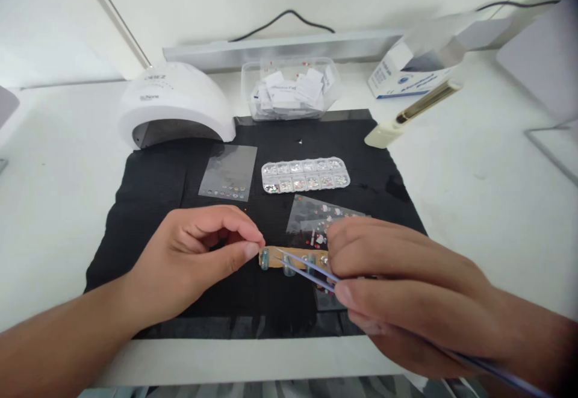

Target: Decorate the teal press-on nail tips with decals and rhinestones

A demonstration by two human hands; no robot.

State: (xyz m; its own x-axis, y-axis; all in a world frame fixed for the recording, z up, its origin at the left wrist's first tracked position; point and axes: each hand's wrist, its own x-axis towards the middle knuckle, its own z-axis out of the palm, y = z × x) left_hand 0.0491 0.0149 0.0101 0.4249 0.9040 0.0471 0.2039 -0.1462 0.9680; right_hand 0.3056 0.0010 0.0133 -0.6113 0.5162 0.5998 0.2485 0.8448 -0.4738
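Note:
A tan strip (272, 262) lies across the black mat, with several glossy blue-green false nails (264, 259) set along it. At its left end, the thumb and forefinger of my left hand (194, 259) are pinched together on the tip. My right hand (406, 283) grips a pair of lilac tweezers (316, 269), whose points are slightly apart over the strip between the first two nails. I cannot make out anything between those points. Behind my right fingers the strip's right end is hidden. A clear sticker sheet (303, 216) with small red and white charms lies partly under that hand.
Beyond my hands lie a rhinestone case (306, 176) with several compartments and another clear sheet (228, 169). A white nail lamp (176, 106) stands back left, a clear tub (289, 109) of packets behind, an open box (406, 76) and a cream-handled brush (382, 135) back right.

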